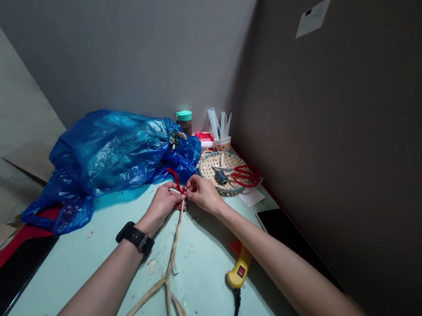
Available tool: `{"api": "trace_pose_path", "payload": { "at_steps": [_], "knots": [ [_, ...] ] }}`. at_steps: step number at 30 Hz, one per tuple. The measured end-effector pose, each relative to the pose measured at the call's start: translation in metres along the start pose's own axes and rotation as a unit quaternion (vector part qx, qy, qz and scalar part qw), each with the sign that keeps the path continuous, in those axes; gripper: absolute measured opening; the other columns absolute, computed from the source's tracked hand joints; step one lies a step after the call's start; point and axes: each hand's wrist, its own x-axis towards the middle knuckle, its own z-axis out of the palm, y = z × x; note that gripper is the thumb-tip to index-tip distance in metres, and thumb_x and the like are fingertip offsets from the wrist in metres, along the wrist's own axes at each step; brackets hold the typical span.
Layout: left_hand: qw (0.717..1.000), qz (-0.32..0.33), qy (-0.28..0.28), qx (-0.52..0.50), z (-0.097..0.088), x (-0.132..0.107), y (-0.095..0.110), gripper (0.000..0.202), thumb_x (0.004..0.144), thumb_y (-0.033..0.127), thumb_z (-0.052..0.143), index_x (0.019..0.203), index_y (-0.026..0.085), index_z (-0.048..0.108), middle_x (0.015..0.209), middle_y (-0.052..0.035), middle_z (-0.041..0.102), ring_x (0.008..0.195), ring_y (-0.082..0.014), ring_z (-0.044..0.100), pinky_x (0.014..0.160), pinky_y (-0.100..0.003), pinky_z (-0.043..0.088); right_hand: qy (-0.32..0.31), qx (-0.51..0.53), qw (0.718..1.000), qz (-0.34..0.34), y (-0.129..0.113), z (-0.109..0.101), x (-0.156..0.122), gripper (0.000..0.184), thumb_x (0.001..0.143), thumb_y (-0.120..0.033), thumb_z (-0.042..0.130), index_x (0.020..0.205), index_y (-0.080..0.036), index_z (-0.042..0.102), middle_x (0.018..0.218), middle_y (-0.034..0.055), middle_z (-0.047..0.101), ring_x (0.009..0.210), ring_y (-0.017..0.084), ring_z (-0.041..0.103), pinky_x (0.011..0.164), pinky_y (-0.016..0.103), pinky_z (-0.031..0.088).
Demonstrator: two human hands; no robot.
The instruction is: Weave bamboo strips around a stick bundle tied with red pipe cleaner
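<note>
A braid of pale, straw-like fibre runs down the middle of the table and parts into three loose strands near me. My left hand pinches its far end, the fingers closed round it. From that end a bent red strip sticks up to the left; whether it is wire or cord I cannot tell. My right hand meets the left from the other side, thumb and fingertips pressed together at the red strip. The fingertips partly hide what they grip.
A blue plastic bag bulges at the left. Behind my hands, a woven basket carries red-handled scissors and a dark thread spool. White sticks stand in a cup. A yellow glue gun and phone lie right.
</note>
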Motion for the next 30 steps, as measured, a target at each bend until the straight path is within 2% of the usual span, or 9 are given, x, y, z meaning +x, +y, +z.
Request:
{"api": "trace_pose_path", "payload": {
  "at_steps": [4, 7, 13, 17, 22, 26, 30],
  "knots": [
    [1.000, -0.006, -0.003, 0.002, 0.000, 0.003, 0.000, 0.022, 0.060, 0.007, 0.065, 0.074, 0.016, 0.050, 0.046, 0.0063, 0.052, 0.038, -0.0096, 0.053, 0.039, -0.018, 0.041, 0.003, -0.014, 1.000, -0.013, -0.002, 0.002, -0.003, 0.014, 0.070, -0.017, 0.056, 0.083, -0.018, 0.053, 0.070, -0.0027, 0.062, 0.061, 0.010, 0.054, 0.057, 0.019, 0.034],
    [1.000, -0.013, -0.011, 0.003, -0.001, 0.002, 0.001, 0.021, 0.059, 0.010, 0.067, 0.070, 0.016, 0.050, 0.045, 0.0065, 0.051, 0.035, -0.0080, 0.050, 0.037, -0.017, 0.037, 0.016, -0.032, 0.999, -0.015, -0.003, 0.003, -0.004, 0.019, 0.069, -0.017, 0.056, 0.088, -0.019, 0.051, 0.071, -0.0026, 0.061, 0.062, 0.011, 0.052, 0.057, 0.020, 0.032],
    [0.999, -0.023, -0.026, -0.008, -0.003, -0.004, 0.003, 0.022, 0.059, 0.011, 0.068, 0.070, 0.016, 0.049, 0.048, 0.0064, 0.052, 0.037, -0.0068, 0.049, 0.037, -0.016, 0.035, 0.022, -0.070, 0.997, -0.011, -0.002, 0.003, -0.001, 0.019, 0.071, -0.014, 0.055, 0.089, -0.019, 0.053, 0.076, -0.0008, 0.064, 0.067, 0.013, 0.053, 0.060, 0.021, 0.032],
    [0.996, -0.074, -0.044, -0.007, -0.004, -0.010, 0.003, 0.024, 0.055, 0.006, 0.066, 0.069, 0.016, 0.050, 0.045, 0.0057, 0.052, 0.035, -0.0076, 0.048, 0.037, -0.018, 0.036, 0.023, -0.097, 0.995, 0.002, 0.003, 0.003, 0.003, 0.021, 0.073, -0.015, 0.055, 0.094, -0.019, 0.056, 0.081, 0.0017, 0.066, 0.072, 0.015, 0.055, 0.063, 0.022, 0.034],
    [0.990, -0.122, -0.067, -0.027, -0.016, -0.027, 0.008, 0.028, 0.055, 0.005, 0.068, 0.080, 0.012, 0.058, 0.050, 0.0024, 0.056, 0.039, -0.0090, 0.051, 0.041, -0.020, 0.042, 0.008, -0.124, 0.992, 0.008, 0.012, -0.003, 0.007, 0.026, 0.077, -0.012, 0.052, 0.100, -0.019, 0.061, 0.083, 0.0034, 0.067, 0.077, 0.016, 0.057, 0.068, 0.023, 0.036],
    [0.992, -0.109, -0.033, -0.055, -0.030, -0.031, 0.017, 0.024, 0.058, 0.006, 0.067, 0.080, 0.010, 0.059, 0.058, 0.0000, 0.059, 0.044, -0.0068, 0.053, 0.043, -0.017, 0.042, -0.037, -0.143, 0.989, -0.019, 0.009, -0.004, 0.003, 0.034, 0.076, -0.010, 0.053, 0.104, -0.024, 0.065, 0.080, 0.0005, 0.067, 0.077, 0.016, 0.058, 0.068, 0.022, 0.036],
    [0.994, -0.077, 0.010, -0.078, -0.031, -0.026, 0.020, 0.018, 0.058, 0.008, 0.066, 0.071, 0.013, 0.055, 0.059, 0.0014, 0.058, 0.048, -0.0070, 0.054, 0.048, -0.017, 0.044, -0.046, -0.174, 0.983, -0.032, -0.003, 0.000, -0.007, 0.019, 0.079, -0.023, 0.057, 0.096, -0.021, 0.066, 0.090, 0.0059, 0.066, 0.081, 0.019, 0.058, 0.066, 0.025, 0.036]
  ]
}}
